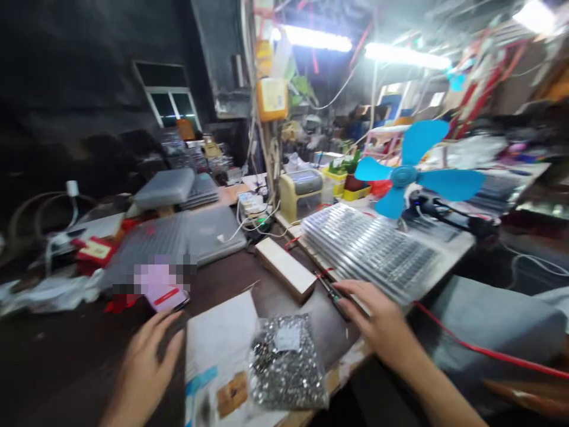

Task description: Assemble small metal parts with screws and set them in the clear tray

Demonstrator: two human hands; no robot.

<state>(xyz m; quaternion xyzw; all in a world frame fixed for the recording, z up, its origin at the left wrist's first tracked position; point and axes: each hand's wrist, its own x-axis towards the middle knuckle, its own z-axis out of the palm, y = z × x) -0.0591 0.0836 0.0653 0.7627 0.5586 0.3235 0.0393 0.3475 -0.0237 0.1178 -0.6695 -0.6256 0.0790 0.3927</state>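
My left hand (149, 367) is at the lower left, thumb and fingers apart in a curve with nothing visible between them. Just beyond its fingertips lies a phone (165, 293) with a pink screen, partly pixelated. My right hand (377, 320) is at the table's right edge, its thumb and forefinger around a thin dark hand tool (330, 292); blur hides its exact kind. Between my hands, a clear plastic bag of small shiny metal parts (288, 370) with a white label rests partly on a white sheet (220, 332) of card or paper.
A long white-topped block (287, 270) lies ahead. Stacked clear ribbed trays (368, 249) and a blue-bladed fan (403, 176) stand to the right. More grey plastic trays (213, 234) lie at the back left. A red cord (489, 351) crosses a grey box on the right.
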